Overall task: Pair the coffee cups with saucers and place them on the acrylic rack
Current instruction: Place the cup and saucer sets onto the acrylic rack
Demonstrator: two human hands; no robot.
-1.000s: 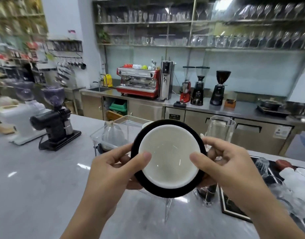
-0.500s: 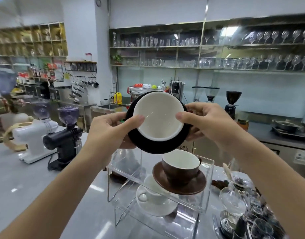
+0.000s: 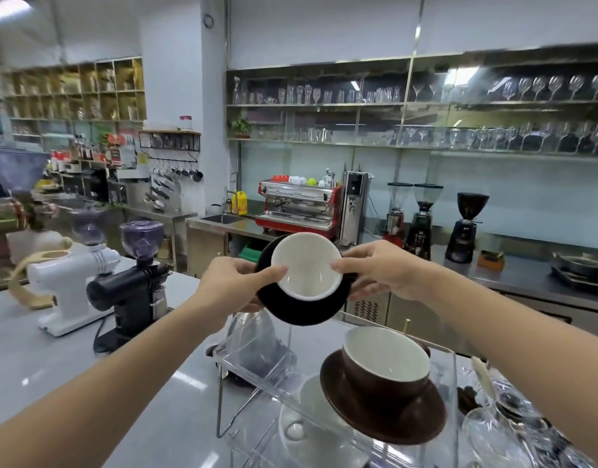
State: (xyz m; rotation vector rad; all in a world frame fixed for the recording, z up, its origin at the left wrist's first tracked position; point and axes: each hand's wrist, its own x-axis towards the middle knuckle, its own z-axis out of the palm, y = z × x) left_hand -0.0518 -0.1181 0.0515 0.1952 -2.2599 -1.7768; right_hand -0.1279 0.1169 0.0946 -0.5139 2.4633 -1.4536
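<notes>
Both hands hold a black saucer [image 3: 302,309] with a white-lined cup [image 3: 306,265] on it, tilted toward me, in the air above and behind the clear acrylic rack [image 3: 253,361]. My left hand [image 3: 233,285] grips its left side with the thumb on the cup's rim. My right hand [image 3: 375,270] grips the right side the same way. A brown cup [image 3: 387,369] on a brown saucer [image 3: 382,413] rests on the rack's upper shelf. A white cup and saucer [image 3: 311,430] sit on the shelf below it.
A black grinder [image 3: 132,285] and a white grinder [image 3: 71,282] stand on the grey counter [image 3: 54,352] at left. Glassware [image 3: 503,434] crowds the counter right of the rack. A red espresso machine [image 3: 299,207] and more grinders line the back counter.
Both hands have carried the black saucer and cup forward, away from me, now above the rack's far side. The view has lifted and more of the rack shows.
</notes>
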